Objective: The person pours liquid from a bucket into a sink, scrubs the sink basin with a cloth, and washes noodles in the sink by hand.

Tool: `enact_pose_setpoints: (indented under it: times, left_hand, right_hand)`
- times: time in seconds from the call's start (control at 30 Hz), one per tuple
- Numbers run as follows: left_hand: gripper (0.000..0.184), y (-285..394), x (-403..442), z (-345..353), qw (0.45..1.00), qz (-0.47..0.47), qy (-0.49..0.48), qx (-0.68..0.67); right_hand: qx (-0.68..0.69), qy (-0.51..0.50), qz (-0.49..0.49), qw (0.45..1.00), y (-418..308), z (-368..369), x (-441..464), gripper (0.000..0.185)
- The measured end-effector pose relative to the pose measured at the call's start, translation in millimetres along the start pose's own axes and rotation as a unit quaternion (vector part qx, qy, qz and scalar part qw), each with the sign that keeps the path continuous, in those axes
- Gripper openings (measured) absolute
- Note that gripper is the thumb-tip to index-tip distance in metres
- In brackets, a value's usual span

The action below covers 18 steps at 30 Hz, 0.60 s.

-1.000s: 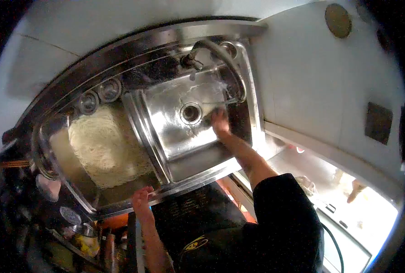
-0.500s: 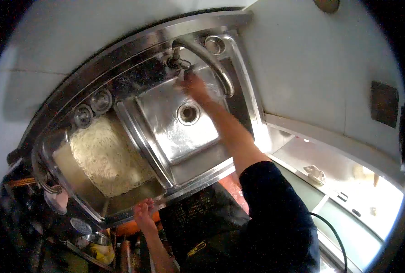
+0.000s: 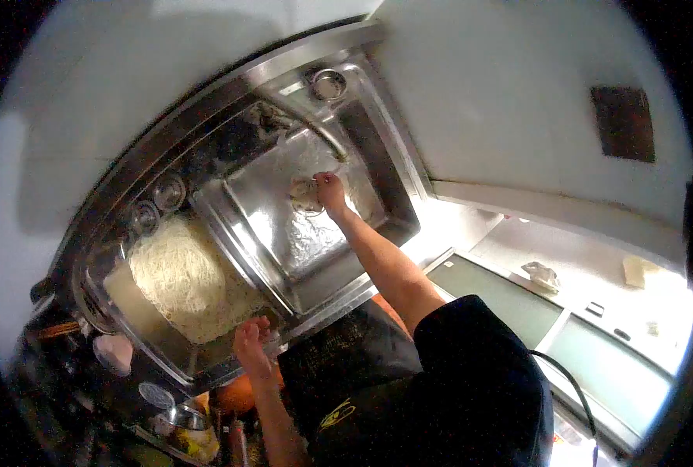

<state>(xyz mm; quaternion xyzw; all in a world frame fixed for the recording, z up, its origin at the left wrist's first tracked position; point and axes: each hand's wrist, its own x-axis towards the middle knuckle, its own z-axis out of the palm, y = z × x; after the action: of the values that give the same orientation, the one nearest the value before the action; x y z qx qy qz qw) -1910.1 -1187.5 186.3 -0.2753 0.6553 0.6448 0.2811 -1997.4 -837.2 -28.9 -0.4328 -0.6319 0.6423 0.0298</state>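
My right hand is over the right sink basin, just below the end of the curved faucet. Its fingers are curled closed, and whatever may be inside them is hidden. Water glistens and splashes around the drain beside it. Close to the front rim of the left basin, my left hand has its fingers loosely bent and apart, with nothing visible in them. A pale, stringy mass, resembling noodles, fills much of that left basin in cloudy liquid.
A round metal strainer sits at the back corner of the sink. Two more round metal pieces lie behind the left basin. A pink-white round item stands at the left. Bowls are below, and a sliding-door counter is on the right.
My right hand has moved from the faucet handle down to below the spout, and water now splashes in the right basin. My left hand stays near the left basin's front rim.
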Motion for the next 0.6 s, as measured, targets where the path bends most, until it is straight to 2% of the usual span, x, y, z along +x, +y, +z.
enact_pose_setpoints:
  times: [0.07,0.1,0.13,0.17,0.2,0.27,0.3,0.33,0.37,0.4,0.47,0.5,0.57,0.6]
  left_hand:
    - [0.024,17,20,25,0.998,0.013,-0.029,0.047]
    - [0.025,25,29,48,0.998,0.016,-0.051,0.019]
    - [0.027,39,38,78,0.997,0.02,-0.073,-0.009]
    - [0.032,32,60,98,0.988,0.07,-0.136,-0.003]
    - [0.042,40,77,127,0.984,0.006,-0.157,-0.081]
    - [0.057,42,122,180,0.961,-0.044,-0.219,-0.162]
    - [0.057,37,147,205,0.942,-0.083,-0.236,-0.225]
    - [0.054,37,171,234,0.935,-0.118,-0.222,-0.249]
    - [0.053,41,182,257,0.922,-0.118,-0.255,-0.266]
    - [0.052,45,191,276,0.908,-0.117,-0.286,-0.283]
    - [0.049,38,205,294,0.874,-0.138,-0.34,-0.318]
    - [0.049,29,209,299,0.847,-0.156,-0.374,-0.343]
    - [0.049,27,197,314,0.788,-0.183,-0.438,-0.392]
    - [0.048,38,183,314,0.811,-0.198,-0.422,-0.355]
  right_hand:
    - [0.256,-0.055,0.057,0.963,-19,-5,11,0.037]
    - [0.364,-0.091,0.083,0.923,-19,-8,19,0.039]
    - [0.322,-0.137,0.067,0.934,-33,-17,14,0.042]
    - [0.278,-0.181,0.047,0.942,-48,-25,10,0.044]
    - [0.148,-0.12,-0.054,0.98,-33,-21,14,0.043]
    - [0.237,-0.074,0.053,0.967,-102,-23,-36,0.04]
    - [0.156,-0.097,0.013,0.983,-132,-32,-57,0.027]
    - [0.109,-0.121,-0.001,0.987,-128,-35,-57,0.028]
    - [0.061,-0.146,-0.013,0.987,-123,-33,-55,0.03]
    - [0.022,-0.061,-0.076,0.995,-112,-24,-55,0.031]
    - [-0.055,0.1,-0.194,0.974,-104,-4,-55,0.034]
    - [-0.188,0.111,-0.197,0.956,-109,-11,-56,0.034]
    - [-0.44,0.123,-0.201,0.867,-161,-31,-67,0.035]
    - [-0.431,0.179,-0.237,0.852,-134,-27,-38,0.037]
